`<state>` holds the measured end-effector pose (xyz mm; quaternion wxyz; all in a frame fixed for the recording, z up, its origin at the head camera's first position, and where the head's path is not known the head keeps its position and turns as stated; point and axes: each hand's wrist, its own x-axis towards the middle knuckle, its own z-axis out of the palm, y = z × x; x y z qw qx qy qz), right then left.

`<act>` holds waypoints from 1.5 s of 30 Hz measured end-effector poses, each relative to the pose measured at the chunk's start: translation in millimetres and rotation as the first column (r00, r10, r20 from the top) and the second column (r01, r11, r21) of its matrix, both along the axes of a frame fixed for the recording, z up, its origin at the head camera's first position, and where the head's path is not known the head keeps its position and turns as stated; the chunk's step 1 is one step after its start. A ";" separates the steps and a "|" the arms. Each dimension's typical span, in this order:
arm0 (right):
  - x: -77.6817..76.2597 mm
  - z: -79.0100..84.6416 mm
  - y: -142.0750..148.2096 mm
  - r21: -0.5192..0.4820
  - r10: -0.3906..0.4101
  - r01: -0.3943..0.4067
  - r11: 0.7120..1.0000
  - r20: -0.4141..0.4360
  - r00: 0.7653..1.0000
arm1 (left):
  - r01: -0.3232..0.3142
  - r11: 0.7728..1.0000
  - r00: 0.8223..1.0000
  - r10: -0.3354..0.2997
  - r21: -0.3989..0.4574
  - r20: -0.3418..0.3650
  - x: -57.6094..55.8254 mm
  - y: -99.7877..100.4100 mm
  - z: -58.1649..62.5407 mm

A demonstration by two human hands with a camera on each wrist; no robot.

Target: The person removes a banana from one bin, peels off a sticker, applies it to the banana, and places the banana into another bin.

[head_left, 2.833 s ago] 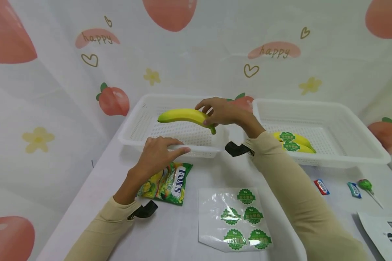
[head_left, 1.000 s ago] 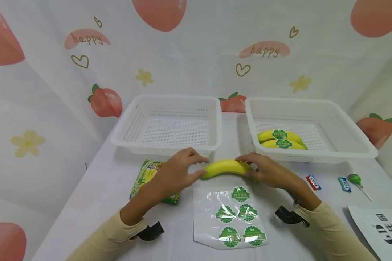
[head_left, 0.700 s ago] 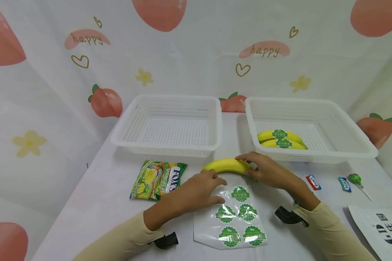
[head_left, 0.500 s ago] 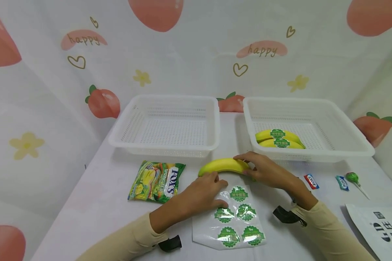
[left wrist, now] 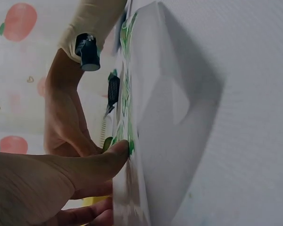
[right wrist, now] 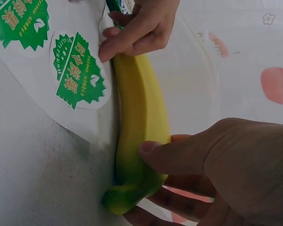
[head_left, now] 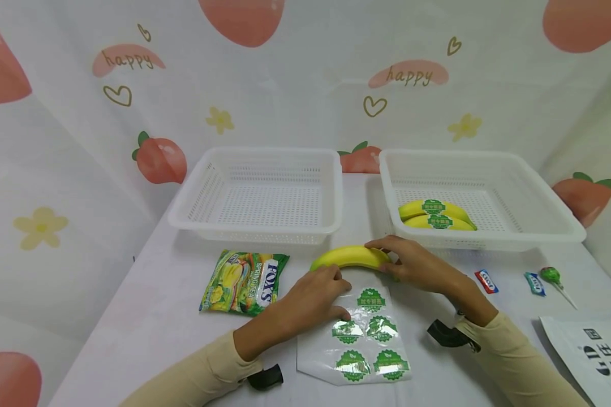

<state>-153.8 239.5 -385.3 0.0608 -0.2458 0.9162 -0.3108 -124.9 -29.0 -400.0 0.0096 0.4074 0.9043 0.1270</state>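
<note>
My right hand (head_left: 414, 263) grips the stem end of a yellow banana (head_left: 351, 257), which lies at the top edge of a sticker sheet (head_left: 313, 353). In the right wrist view the thumb lies along the banana (right wrist: 144, 103), with fingers on its far side. My left hand (head_left: 310, 302) rests over the sheet's upper left part, fingers near the banana, thumb spread toward a green round sticker (head_left: 347, 332). The left wrist view shows that thumb touching the sheet (left wrist: 153, 47); its other fingers are partly hidden. Several green stickers are visible on the sheet.
A green candy bag (head_left: 244, 282) lies left of the sheet. Behind stand two white baskets; the left basket (head_left: 257, 233) holds nothing, and the right basket (head_left: 489, 242) holds stickered bananas (head_left: 438, 215). Wrapped candies (head_left: 486, 281), a lollipop (head_left: 551, 275) and a printed white bag (head_left: 590, 350) lie at right.
The right hand brought the banana from above the left basket down to the sheet's top edge. The left hand left the basket rim, touched the banana's tip, then moved down onto the sheet.
</note>
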 end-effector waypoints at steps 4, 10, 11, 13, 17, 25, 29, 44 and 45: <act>0.5 1.1 0.4 0.006 -0.003 0.003 1.000 -0.001 1.000 | 0.000 1.000 1.000 0.000 0.020 0.003 -0.5 0.7 0.0; 4.6 4.7 -1.8 0.054 0.011 -0.008 0.999 -0.055 0.998 | -0.016 0.996 0.989 0.002 0.091 0.149 -3.9 -0.4 2.4; 5.7 5.8 -2.7 0.063 0.014 -0.010 0.998 -0.069 0.997 | -0.025 0.995 0.981 0.006 0.099 0.193 -5.4 -0.9 3.1; 8.0 8.5 -4.7 0.072 0.026 -0.020 0.997 -0.093 0.995 | -0.041 0.992 0.957 0.005 0.119 0.289 -9.4 -2.5 4.8; 12.6 15.1 -9.1 0.020 0.054 -0.053 0.998 -0.097 0.994 | -0.048 0.983 0.881 -0.042 0.178 0.470 -20.6 -8.2 7.2; 20.1 26.3 -13.0 -0.095 0.197 -0.196 0.976 -0.001 0.980 | -0.087 0.952 0.619 -0.179 0.293 0.765 -38.8 -19.1 10.4; 20.2 26.3 -13.8 -0.077 0.224 -0.219 0.973 0.061 0.973 | -0.189 0.918 0.427 -0.242 0.348 0.871 -42.1 -22.3 11.8; 20.0 25.8 -13.4 -0.043 0.217 -0.214 0.976 0.099 0.971 | -0.245 0.883 0.333 -0.311 0.400 0.890 -46.6 -24.1 14.4; 19.8 25.5 -13.3 -0.041 0.222 -0.219 0.975 0.094 0.970 | -0.228 0.891 0.365 -0.297 0.394 0.883 -46.5 -23.6 13.4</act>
